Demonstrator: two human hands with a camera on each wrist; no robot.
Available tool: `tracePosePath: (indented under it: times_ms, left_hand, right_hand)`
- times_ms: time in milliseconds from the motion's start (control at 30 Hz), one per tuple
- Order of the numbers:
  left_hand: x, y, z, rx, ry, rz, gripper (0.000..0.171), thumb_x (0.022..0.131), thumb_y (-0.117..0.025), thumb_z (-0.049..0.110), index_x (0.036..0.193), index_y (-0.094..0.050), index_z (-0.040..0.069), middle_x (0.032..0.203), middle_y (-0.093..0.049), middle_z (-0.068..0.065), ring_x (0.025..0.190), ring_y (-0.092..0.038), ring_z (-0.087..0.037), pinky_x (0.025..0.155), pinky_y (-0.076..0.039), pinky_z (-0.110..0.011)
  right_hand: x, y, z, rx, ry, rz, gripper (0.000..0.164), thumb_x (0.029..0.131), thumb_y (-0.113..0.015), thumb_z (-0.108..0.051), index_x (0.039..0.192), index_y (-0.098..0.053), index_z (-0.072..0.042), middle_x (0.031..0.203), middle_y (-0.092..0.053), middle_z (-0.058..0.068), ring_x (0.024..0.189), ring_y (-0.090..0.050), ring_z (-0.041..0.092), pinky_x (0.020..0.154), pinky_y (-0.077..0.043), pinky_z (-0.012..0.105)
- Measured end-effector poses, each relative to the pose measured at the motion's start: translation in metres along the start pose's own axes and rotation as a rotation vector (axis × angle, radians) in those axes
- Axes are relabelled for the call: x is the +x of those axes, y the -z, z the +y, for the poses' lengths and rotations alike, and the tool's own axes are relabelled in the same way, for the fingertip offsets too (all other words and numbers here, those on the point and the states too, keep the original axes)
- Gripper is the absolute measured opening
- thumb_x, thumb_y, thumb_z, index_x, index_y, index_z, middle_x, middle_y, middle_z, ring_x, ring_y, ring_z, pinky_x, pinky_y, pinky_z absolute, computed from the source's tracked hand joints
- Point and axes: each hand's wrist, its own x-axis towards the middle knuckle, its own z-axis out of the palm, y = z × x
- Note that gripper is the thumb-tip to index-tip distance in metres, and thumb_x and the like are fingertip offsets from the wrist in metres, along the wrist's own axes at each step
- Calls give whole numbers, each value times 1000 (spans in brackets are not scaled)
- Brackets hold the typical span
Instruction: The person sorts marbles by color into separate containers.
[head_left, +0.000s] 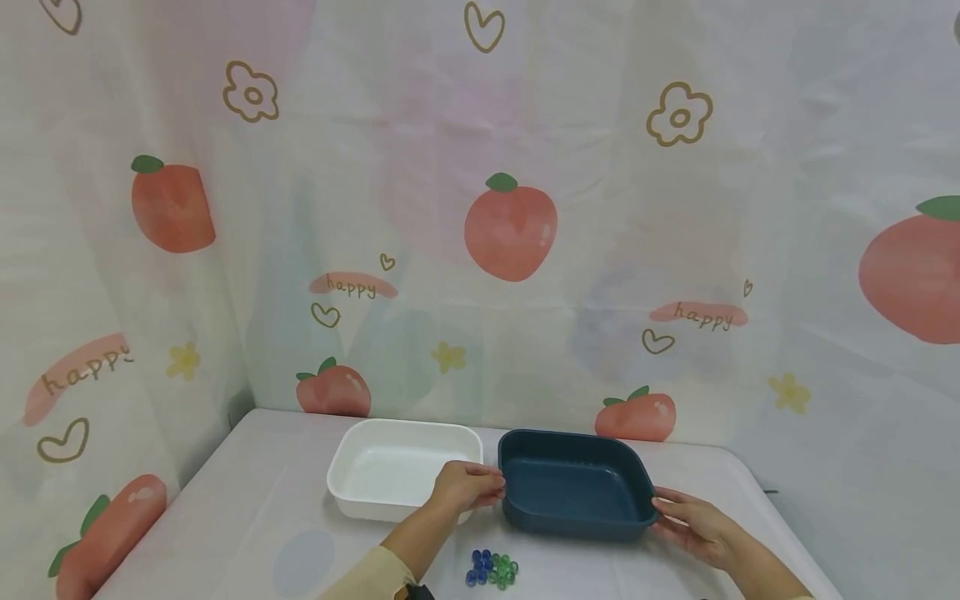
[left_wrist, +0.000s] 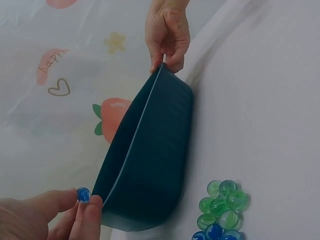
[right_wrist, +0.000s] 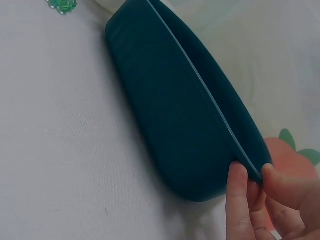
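A dark blue rectangular basin [head_left: 577,527] stands on the table. My right hand [head_left: 697,527] grips its right end, the thumb at the rim and the fingers against the outer wall, as the right wrist view shows. At the basin's left end is my left hand [head_left: 467,487], pinching a blue marble [left_wrist: 84,195] between thumb and fingers, with fingertips right at the rim. Nearer to me lies a small cluster of glass marbles, blue marbles [head_left: 480,567] on the left and green marbles [head_left: 504,571] on the right.
A white rectangular basin [head_left: 360,508] stands left of the dark one, partly behind my left forearm. The white-covered table [head_left: 247,500] meets a printed cloth backdrop [head_left: 420,333] at the back and the left side.
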Motion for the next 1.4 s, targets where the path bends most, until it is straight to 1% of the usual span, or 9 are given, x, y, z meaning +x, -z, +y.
tracePosePath:
  times_ms: [100,300,433,567,800,867,1100,1300,1400]
  left_hand:
    - [2,-2,1,12,8,19,15,86,-75,7,98,-73,-3,84,-74,-10,76,-73,-19,69,-62,-26]
    - [5,-5,3,12,-12,29,15,84,-75,4,96,-73,-5,84,-74,-13,74,-74,-21,69,-62,-28]
    - [8,-4,4,25,0,37,14,85,-75,4,96,-73,-4,83,-74,-12,73,-73,-19,68,-62,-27]
    - [11,-4,5,40,13,50,13,85,-75,5,95,-73,-3,81,-74,-10,71,-73,-16,67,-62,-25]
    - [17,-7,3,56,18,82,12,84,-76,5,91,-73,-3,76,-73,-9,68,-72,-15,64,-61,-24]
    - [18,-7,3,56,18,89,12,84,-77,5,91,-73,-3,75,-73,-10,67,-72,-15,64,-61,-25]
    - [20,-7,0,58,7,102,11,83,-77,5,90,-74,-3,76,-73,-10,66,-71,-15,63,-61,-25]
    - [22,-5,-4,72,14,107,11,84,-76,7,91,-74,-2,76,-73,-8,66,-71,-13,63,-61,-24]
    - [19,-4,-4,71,7,101,11,85,-76,7,91,-74,-2,76,-73,-9,67,-71,-14,64,-62,-26]
  right_hand:
    - [1,3,1,4,1,-22,21,95,-61,-1,116,-66,0,94,-69,2,88,-67,12,85,-59,25]
    - [2,5,2,16,11,-50,18,96,-59,-1,110,-69,-5,95,-69,1,90,-67,11,86,-59,25]
    - [2,5,3,27,9,-54,16,95,-61,0,103,-71,-10,94,-69,1,89,-68,11,85,-59,25]
    - [2,4,4,36,6,-37,15,93,-65,-1,100,-72,-12,93,-69,2,88,-68,11,85,-59,25]
    - [2,4,5,25,12,-55,16,96,-59,-2,108,-69,-6,94,-69,1,89,-67,10,86,-59,25]
    - [3,4,5,27,12,-46,16,97,-59,-1,108,-69,-6,94,-69,1,88,-67,10,85,-59,25]
    - [4,3,6,18,16,-36,17,97,-58,-2,111,-68,-5,94,-69,0,88,-67,10,85,-59,24]
    - [4,1,6,20,16,-43,17,97,-59,-2,111,-67,-5,94,-69,0,89,-67,10,86,-59,25]
    - [4,0,5,29,11,-41,23,95,-61,-2,118,-63,0,95,-69,1,90,-67,10,87,-58,25]
